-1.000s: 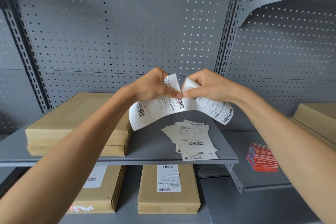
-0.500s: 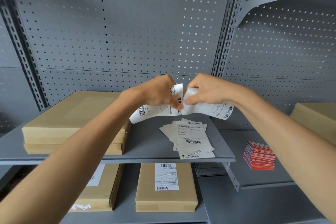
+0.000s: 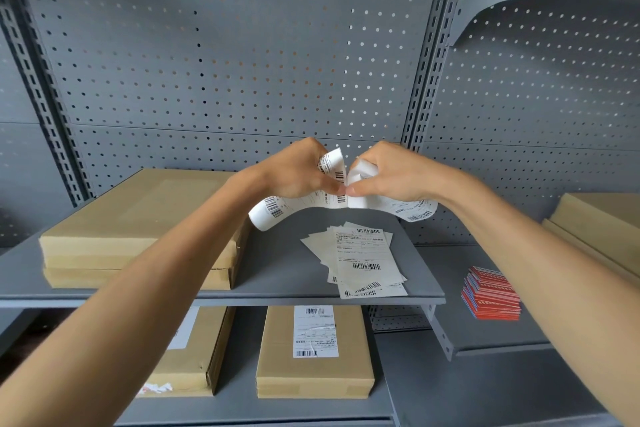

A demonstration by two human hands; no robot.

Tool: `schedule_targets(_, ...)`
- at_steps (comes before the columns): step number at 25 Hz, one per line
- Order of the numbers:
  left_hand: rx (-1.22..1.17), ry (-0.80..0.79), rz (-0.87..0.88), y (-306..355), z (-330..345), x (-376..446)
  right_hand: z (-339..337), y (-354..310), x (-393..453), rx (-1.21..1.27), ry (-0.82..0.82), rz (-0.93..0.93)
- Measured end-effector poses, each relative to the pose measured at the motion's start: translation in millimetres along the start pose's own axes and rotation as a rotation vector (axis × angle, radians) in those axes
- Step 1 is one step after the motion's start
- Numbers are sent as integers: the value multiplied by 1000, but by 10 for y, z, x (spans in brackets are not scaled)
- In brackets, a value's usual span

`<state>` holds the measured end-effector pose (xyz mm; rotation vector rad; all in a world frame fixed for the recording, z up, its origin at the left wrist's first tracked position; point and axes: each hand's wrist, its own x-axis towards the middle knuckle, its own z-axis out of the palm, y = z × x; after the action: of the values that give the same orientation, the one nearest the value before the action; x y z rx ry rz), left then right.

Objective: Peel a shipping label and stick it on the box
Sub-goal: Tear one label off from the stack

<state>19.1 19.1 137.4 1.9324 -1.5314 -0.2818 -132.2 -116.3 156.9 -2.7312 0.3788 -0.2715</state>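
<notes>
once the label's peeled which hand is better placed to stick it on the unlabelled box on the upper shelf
Probably the left hand. It pinches the label on the side where the stacked boxes lie, directly beside its forearm. The right hand would have to cross over the loose labels.

Left forearm hides lower left box (label mostly covered).

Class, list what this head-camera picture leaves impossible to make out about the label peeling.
- Whether the label has split from its backing: both hands cover the pinched seam.
- Label print: too small to read.
- Lower-left box's label: hidden by the left forearm.
- Right-hand box: cut off by the frame edge.
</notes>
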Motion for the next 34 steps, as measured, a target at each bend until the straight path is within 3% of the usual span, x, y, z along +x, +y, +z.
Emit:
schedule_targets(11, -103, 58, 19, -19, -38, -35, -4, 61, 24, 155, 20, -13)
schedule_targets(15, 18, -12, 8, -4, 20, -30, 4, 10, -14, 79, -27, -10)
schedule_targets(19, 100, 45, -7, -42, 79, 14, 24, -13, -8, 36, -26, 7)
schedule_targets(29, 50, 80, -29, -117, 68, -73, 52, 162, 14, 81, -51, -17)
schedule_targets(34, -111, 142, -94, -100, 15, -90, 16, 287, -18, 93, -6, 39)
